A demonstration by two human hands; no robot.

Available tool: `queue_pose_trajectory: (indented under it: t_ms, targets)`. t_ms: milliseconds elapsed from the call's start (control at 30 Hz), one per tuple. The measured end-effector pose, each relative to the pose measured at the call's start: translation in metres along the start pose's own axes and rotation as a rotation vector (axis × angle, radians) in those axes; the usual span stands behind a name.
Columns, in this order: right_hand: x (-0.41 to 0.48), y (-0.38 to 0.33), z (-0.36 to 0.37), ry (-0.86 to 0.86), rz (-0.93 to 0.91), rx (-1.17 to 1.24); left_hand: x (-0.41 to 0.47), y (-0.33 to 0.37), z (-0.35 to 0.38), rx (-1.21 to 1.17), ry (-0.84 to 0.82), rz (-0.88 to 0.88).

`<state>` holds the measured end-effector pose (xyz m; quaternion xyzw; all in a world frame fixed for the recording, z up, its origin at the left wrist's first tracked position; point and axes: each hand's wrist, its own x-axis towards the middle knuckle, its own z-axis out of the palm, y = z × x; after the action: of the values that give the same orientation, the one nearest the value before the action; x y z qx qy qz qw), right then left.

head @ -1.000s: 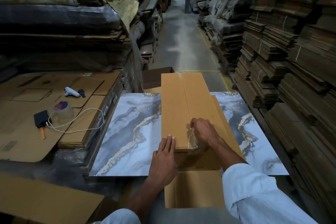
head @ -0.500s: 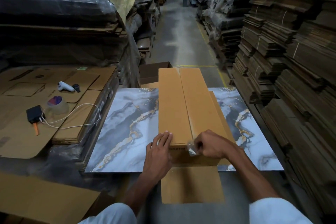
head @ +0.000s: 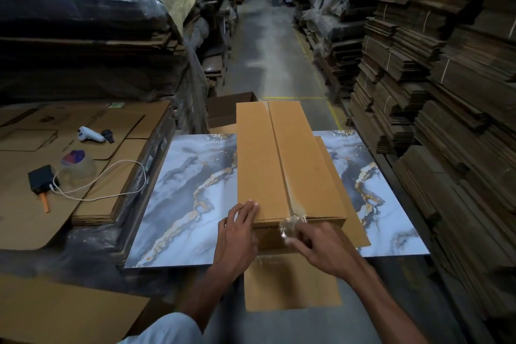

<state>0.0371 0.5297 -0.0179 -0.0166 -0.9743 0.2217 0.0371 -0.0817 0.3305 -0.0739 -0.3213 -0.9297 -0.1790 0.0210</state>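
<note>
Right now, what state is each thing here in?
Cardboard box, flaps closed, lying on the marbled board.
Clear tape, stuck along the top seam, end crumpled at the near edge.
Left hand, flat on the box's near corner.
Right hand, fingertips touching the tape end.
Tape roll, lying flat, untouched.
White cable, plugged into the black device.

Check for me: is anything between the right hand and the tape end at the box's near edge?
Nothing visible. The right hand touches the crumpled clear tape where it folds over the near edge of the cardboard box. The left hand rests flat on the box's near-left corner, beside the seam, not across it.
</note>
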Motion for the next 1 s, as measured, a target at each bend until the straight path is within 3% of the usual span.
queue_pose_trajectory:
  t_ms: [100,200,300,367,567,667,700,767,833,867,933,1000]
  targets:
    - [0.002,-0.001,-0.017,0.365,0.025,0.153,0.002,0.002,-0.004,-0.028,-0.032,-0.036]
    - [0.014,0.009,-0.029,0.559,0.302,0.096,0.006,0.000,-0.003,-0.167,-0.012,-0.072]
    - [0.027,0.038,-0.024,0.341,0.772,0.117,0.010,0.004,-0.009,-0.524,0.015,-0.188]
    - [0.036,0.051,-0.014,0.188,0.863,0.266,0.011,0.011,-0.016,-0.707,-0.005,-0.306]
    - [0.070,0.053,-0.023,0.188,0.798,0.412,-0.009,0.043,-0.011,-0.676,0.074,-0.429]
    - [0.083,0.071,-0.052,0.116,0.670,0.506,-0.024,0.071,0.001,-0.636,-0.059,-0.409]
    - [0.088,0.076,-0.062,0.052,0.648,0.440,-0.028,0.082,0.005,-0.624,-0.131,-0.342]
    - [0.105,0.078,-0.076,-0.046,0.653,0.124,-0.034,0.105,0.011,-0.640,-0.281,-0.047]
    - [0.122,0.062,-0.083,-0.039,0.588,-0.213,-0.030,0.122,0.013,-0.562,-0.415,0.266]
    - [0.131,0.049,-0.082,-0.011,0.499,-0.321,-0.022,0.123,0.012,-0.492,-0.427,0.327]
    - [0.141,0.023,-0.066,-0.012,0.288,-0.362,0.002,0.109,0.003,-0.452,-0.301,0.208]
    - [0.139,0.007,-0.039,-0.082,0.184,-0.247,0.022,0.067,-0.010,-0.475,-0.112,0.049]
